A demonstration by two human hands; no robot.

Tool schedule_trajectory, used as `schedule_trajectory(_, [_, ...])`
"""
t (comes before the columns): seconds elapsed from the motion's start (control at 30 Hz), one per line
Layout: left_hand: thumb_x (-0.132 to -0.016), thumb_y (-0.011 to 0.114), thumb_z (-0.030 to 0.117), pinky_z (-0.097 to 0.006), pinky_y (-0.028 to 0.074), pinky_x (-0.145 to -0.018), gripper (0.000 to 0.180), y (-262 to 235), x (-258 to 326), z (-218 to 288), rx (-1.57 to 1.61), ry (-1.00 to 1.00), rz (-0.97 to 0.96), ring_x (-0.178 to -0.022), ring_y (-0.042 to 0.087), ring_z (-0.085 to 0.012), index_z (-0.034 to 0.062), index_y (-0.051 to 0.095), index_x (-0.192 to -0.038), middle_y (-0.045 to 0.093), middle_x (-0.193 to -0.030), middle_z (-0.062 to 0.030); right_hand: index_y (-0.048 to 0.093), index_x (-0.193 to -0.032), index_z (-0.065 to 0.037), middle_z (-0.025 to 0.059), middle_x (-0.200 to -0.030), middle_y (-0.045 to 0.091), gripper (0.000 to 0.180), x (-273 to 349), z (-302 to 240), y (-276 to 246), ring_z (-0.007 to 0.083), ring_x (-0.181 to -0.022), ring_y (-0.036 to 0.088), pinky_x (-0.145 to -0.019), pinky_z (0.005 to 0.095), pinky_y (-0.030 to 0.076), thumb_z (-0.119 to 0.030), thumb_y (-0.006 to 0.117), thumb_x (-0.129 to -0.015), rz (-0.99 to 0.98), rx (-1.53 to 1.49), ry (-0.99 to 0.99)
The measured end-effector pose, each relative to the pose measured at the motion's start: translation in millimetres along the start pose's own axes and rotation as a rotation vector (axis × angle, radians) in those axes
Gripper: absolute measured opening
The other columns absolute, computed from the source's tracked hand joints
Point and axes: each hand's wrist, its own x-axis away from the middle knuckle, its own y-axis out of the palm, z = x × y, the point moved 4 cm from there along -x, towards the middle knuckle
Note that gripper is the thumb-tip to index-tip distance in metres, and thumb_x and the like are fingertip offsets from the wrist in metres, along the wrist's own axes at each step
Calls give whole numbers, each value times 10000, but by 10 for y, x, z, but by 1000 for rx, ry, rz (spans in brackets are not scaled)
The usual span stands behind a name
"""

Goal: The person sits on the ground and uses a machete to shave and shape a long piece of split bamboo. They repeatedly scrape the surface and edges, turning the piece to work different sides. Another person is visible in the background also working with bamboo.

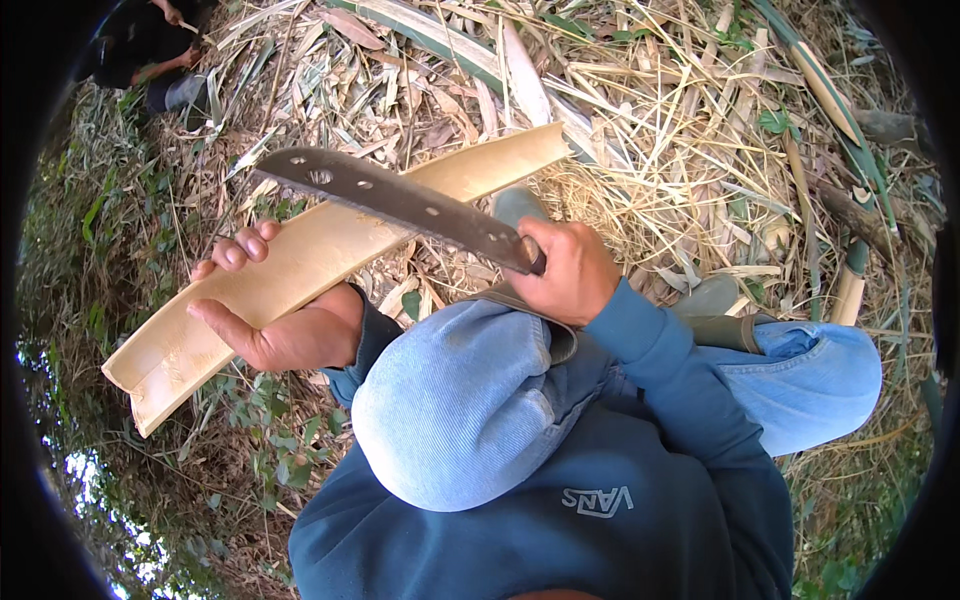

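My left hand (305, 333) grips a long, split piece of bamboo (325, 250) from below, with the thumb over its pale inner face and the fingertips curled over the far edge. The bamboo slants from the lower left up toward the middle, its pale hollow side facing up. In my right hand (572, 268) is the handle of a machete (435, 212), mostly hidden by the fingers. Its dark, broad blade has several holes and crosses above the bamboo, pointing to the upper left. I cannot tell whether blade and bamboo touch.
Dry leaves and pale shavings (640, 190) cover the ground. Green bamboo pieces (425, 35) lie at the top, and cut poles (850, 285) at the right. My jeans-clad knee (450, 405) is just below the hands. Another person (150, 50) is at the upper left, beyond green plants (85, 250).
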Motion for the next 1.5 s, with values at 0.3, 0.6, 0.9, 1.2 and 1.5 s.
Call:
schedule_trajectory(0.3, [-970,476,386,-369,430,-743,292,-108,-45,-78,145,-55,-61,-738,483,-186,97,503,-996,471,-809,-54,627,-825,-28,167,-577,586,173,-119,-6,60,322,-527,614,-509,381,467,-163,685,-732,46,63,35])
schedule_trajectory(0.6, [-969,474,381,-382,419,-760,298,-148,-35,-70,188,-67,-87,-752,485,-201,85,500,-995,472,-808,-66,623,-784,-18,170,-550,556,165,-133,-105,58,287,-493,602,-495,382,446,-163,681,-730,0,7,49])
schedule_trajectory(0.9, [-981,445,407,-365,424,-746,311,-147,-37,-67,136,-45,-70,-729,481,-180,104,506,-1017,476,-810,-51,621,-798,-18,171,-527,524,166,-157,-166,102,320,-462,559,-483,389,424,-163,665,-730,40,22,-56])
schedule_trajectory(1.2, [-975,461,402,-356,422,-730,301,-140,-46,-90,142,-29,-55,-723,477,-174,106,505,-1008,463,-787,-43,622,-767,-13,172,-537,543,174,-219,-138,83,341,-496,583,-505,409,448,-177,669,-734,67,1,-9])
schedule_trajectory(1.5, [-973,468,396,-350,428,-714,291,-228,-64,-101,106,-36,-35,-710,478,-167,109,508,-998,469,-790,-41,639,-803,-14,184,-562,565,202,-239,67,65,341,-513,591,-523,406,453,-192,687,-722,22,77,118])
